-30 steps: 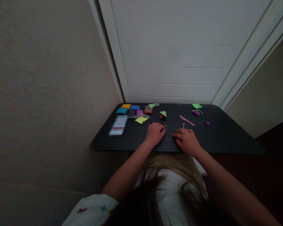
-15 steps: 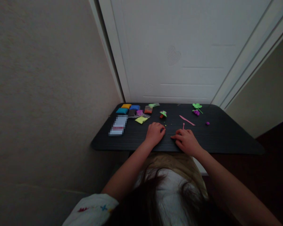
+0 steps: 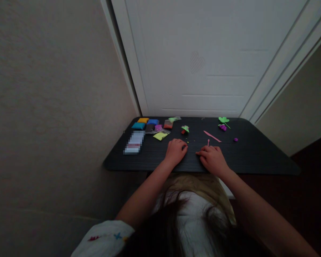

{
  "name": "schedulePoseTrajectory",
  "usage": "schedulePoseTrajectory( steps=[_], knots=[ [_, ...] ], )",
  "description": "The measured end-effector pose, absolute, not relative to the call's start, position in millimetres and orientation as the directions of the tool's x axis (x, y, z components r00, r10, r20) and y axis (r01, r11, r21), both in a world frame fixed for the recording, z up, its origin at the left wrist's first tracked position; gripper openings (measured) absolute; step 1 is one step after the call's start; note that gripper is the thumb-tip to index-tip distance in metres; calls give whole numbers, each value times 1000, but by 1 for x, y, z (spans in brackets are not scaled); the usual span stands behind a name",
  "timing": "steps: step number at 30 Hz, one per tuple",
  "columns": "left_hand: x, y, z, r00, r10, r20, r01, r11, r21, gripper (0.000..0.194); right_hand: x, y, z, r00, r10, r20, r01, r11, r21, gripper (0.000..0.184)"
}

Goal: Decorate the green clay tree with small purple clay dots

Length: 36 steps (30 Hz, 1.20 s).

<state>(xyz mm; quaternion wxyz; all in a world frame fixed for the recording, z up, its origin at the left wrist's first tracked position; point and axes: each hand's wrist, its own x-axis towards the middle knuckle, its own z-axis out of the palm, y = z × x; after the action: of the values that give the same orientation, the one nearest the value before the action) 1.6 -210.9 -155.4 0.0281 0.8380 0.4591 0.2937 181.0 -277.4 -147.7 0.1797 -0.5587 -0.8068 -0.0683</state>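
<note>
My left hand [image 3: 176, 150] rests on the black table [image 3: 256, 157] near its front edge, fingers curled and thumb close to the index finger. Whatever those fingers hold, if anything, is too small to make out. To its right, my right hand [image 3: 211, 157] lies palm down with the index finger stretched out on the tabletop; nothing shows in it. A small pink tool [image 3: 208, 142] sticks out just beyond its knuckles. Between and beyond the hands are tiny yellow-green crumbs [image 3: 187, 142]. Farther back stands a small clay figure [image 3: 185, 129] with a green top and a red base.
Packets of coloured clay [image 3: 138, 126] are grouped at the back left, a yellow packet [image 3: 160, 136] nearest. A pixelated phone-like rectangle [image 3: 134, 142] lies at left. Toward the right are a pink clay knife [image 3: 212, 136], a purple lump [image 3: 235, 140] and a green clover shape [image 3: 224, 120] beside purple clay [image 3: 223, 127].
My right hand has shifted slightly right and away from me, its index fingertip moving along the tabletop. My left hand has stayed almost still.
</note>
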Motion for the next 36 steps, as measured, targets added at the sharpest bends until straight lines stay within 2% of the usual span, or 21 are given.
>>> schedulePoseTrajectory(
  steps=[5, 10, 16, 21, 27, 32, 36],
  knots=[
    [2, -211, -155, 408, 786, 464, 752, -578, 317, 14, 182, -278, -147, -393, 856, 335, 895, 440, -73, 20],
    [2, -211, -155, 410, 789, 458, 752, -577, 320, 14, 182, -278, -148, -316, 872, 375, 927, 367, -72, 23],
    [2, -212, -155, 406, 795, 451, 755, -570, 324, 14, 183, -280, -148, -405, 849, 340, 892, 449, -58, 18],
    [2, -212, -155, 406, 800, 442, 760, -565, 322, 15, 183, -279, -149, -331, 866, 376, 924, 378, -58, 23],
    [2, -212, -155, 406, 804, 435, 761, -561, 326, 15, 183, -281, -148, -408, 844, 348, 892, 449, -43, 17],
    [1, -213, -155, 405, 803, 438, 759, -562, 330, 15, 183, -281, -149, -343, 858, 383, 921, 388, -45, 22],
    [1, -213, -156, 401, 804, 438, 759, -560, 332, 14, 184, -282, -149, -419, 837, 354, 888, 459, -34, 18]
  ],
)
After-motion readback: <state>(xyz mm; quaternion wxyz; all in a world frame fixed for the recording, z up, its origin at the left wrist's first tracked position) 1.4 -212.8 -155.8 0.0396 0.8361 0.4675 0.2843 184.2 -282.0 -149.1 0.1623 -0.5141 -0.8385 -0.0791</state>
